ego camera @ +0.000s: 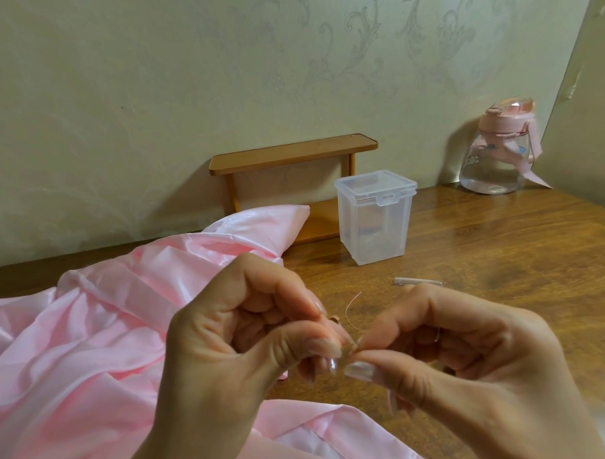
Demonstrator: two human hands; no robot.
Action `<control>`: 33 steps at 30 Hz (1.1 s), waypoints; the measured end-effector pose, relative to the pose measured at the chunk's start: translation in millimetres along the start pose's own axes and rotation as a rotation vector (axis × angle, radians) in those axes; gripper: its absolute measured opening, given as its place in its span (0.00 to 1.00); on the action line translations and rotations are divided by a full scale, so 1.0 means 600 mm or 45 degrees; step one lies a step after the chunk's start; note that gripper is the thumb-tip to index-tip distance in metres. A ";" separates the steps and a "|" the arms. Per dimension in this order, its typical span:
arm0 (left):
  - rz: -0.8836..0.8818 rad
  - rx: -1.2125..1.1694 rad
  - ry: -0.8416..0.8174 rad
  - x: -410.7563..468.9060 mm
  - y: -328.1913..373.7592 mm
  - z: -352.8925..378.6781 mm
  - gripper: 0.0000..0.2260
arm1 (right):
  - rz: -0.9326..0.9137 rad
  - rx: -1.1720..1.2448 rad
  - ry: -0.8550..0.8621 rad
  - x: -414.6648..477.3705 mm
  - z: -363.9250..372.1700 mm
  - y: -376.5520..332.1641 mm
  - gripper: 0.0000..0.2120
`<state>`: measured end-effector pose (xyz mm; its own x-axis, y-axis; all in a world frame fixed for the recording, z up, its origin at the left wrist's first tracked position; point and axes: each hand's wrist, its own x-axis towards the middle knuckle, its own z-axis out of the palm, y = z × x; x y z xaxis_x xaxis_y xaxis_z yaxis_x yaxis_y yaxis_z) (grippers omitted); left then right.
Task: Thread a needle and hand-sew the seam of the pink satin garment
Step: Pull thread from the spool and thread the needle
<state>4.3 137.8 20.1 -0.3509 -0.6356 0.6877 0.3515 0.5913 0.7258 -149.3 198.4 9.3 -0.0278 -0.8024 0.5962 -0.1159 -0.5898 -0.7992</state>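
Thread (pixel 350 305) curled up from the thumb-and-forefinger pinch of my right hand (pixel 461 355); my left hand (pixel 242 330) pinched tight beside it, on what I could not tell. The pink satin garment (pixel 102 325) lay crumpled on the table (pixel 499 253), leftward.

garment (pixel 85 324), 8 o'clock: glossy pale pink, white sheen on folds
thread (pixel 351 305), centre: thin, pinkish
worktop (pixel 499 253): warm brown, dark wood grain
wall (pixel 162 87): dull beige-green, faint grey scrollwork at 12 to 1 o'clock
shelf (pixel 290 153): plain orange-brown
box (pixel 375 228): colourless, translucent
bottle (pixel 492 160), 2 o'clock: clear body, pink lid and ribbon
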 end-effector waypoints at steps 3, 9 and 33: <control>0.003 0.013 0.000 0.000 0.001 0.000 0.07 | 0.000 0.010 0.002 0.000 0.001 0.000 0.07; -0.012 0.041 0.017 -0.001 0.002 -0.001 0.08 | 0.004 -0.002 0.010 0.001 0.001 -0.001 0.07; -0.059 0.057 0.038 -0.001 0.004 -0.002 0.09 | 0.052 0.018 -0.011 0.003 -0.001 -0.004 0.06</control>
<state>6.3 139.2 21.3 -0.3395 -0.6767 0.6533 0.2961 0.5824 0.7571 -149.4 198.4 12.2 -0.0236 -0.8264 0.5626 -0.1012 -0.5579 -0.8237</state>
